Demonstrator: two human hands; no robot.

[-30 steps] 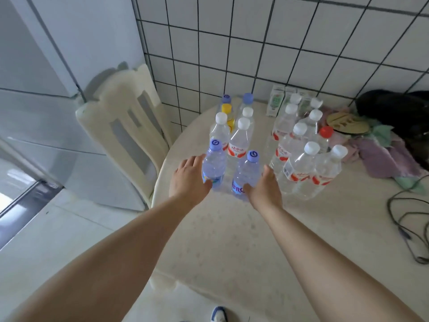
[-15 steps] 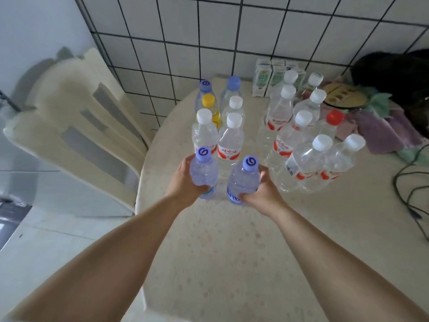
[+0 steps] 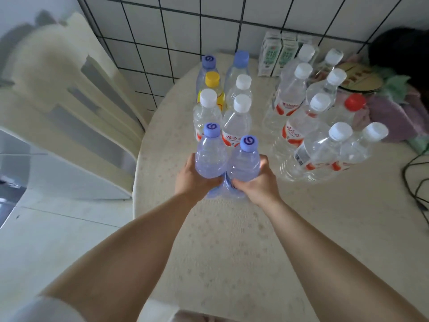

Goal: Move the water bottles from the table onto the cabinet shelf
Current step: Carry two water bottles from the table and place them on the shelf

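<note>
My left hand [image 3: 193, 180] and right hand [image 3: 256, 182] each wrap a blue-capped water bottle [image 3: 210, 156], [image 3: 243, 166] mid-body at the table's [image 3: 232, 240] near-left. Thin plastic looks full, heavy, slick; I'd grip low.

Single head cam only, so we have no second view and no overlap to report. We look forward and steeply down from standing height over the near edge of the table [image 3: 301, 228], facing the tiled wall [image 3: 209, 24] behind it. Wide-angle lens: wall lines bow at the edges. Both forearms run up from the bottom corners; left hand [image 3: 192, 180] and right hand [image 3: 257, 184] sit close, mid-frame. Chair [image 3: 69, 108] at left edge, blurred
</note>
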